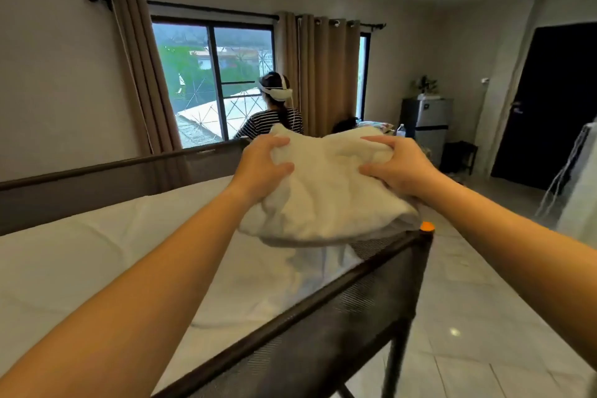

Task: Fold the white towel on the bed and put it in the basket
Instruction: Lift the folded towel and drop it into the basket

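We see the left hand (pixel 263 165) and right hand (pixel 399 168) gripping the folded white towel (pixel 326 197) above the bed (pixel 113 265), beside its mesh rail (pixel 339 317).

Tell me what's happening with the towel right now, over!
Left hand and right hand both gripping white towel, bundled, held above bed corner. Bed rail just below. Basket not in view.
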